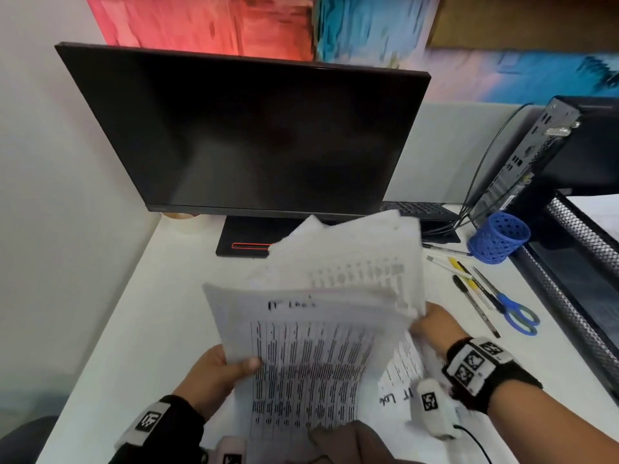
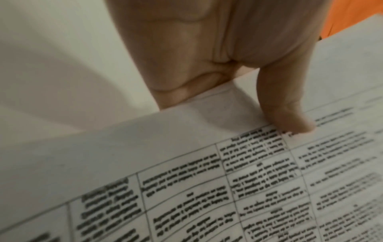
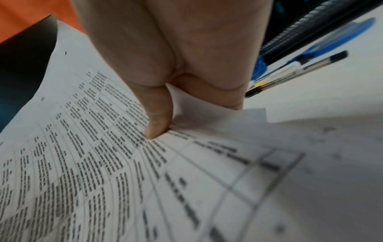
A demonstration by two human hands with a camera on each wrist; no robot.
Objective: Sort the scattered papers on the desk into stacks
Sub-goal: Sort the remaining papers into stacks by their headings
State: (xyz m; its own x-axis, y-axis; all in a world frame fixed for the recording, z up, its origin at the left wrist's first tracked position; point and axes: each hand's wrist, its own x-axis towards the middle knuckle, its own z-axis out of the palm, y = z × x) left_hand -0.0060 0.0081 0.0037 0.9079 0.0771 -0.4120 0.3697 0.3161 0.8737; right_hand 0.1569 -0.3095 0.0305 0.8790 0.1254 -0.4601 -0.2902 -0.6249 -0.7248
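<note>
Head view: the left hand [image 1: 214, 366] pinches the near left edge of the bundle of printed sheets [image 1: 311, 329], and the right hand [image 1: 435, 326] pinches its right edge. The bundle sits between both hands, above the surface [image 1: 150, 296], long side pointing away toward the monitor [image 1: 241, 135]. One loose sheet [image 1: 398, 373] lies nearer the right hand.

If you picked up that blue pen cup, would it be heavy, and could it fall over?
Probably light: the blue pen cup is open plastic mesh, and no pens show in it; the pens lie on the desk beside it. It already appears tipped, so a push would likely roll it rather than slide it. The holes should give fingers an easy hold.
</note>
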